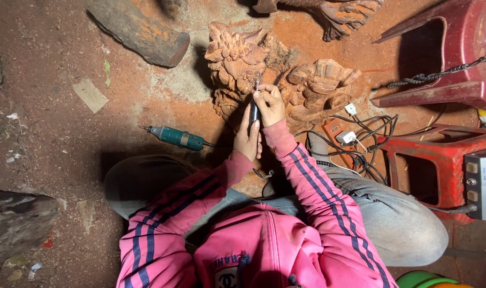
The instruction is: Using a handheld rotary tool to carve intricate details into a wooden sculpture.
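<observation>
Both hands grip a dark rotary handpiece (254, 113): right hand (270, 104) near its tip, left hand (248, 138) lower; long axis points away from the person, tip on the wood carving (237, 56). Green tool (176, 137) lies left of the left hand

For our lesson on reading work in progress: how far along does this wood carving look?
Done: the reddish-brown carved wood block already shows deep, layered relief. In hand: the right hand and left hand both grip a slim dark rotary handpiece, its tip on the carving's centre. Left: probably more detailing; orange sawdust covers the floor, and a green electric grinder lies unused beside it.
</observation>
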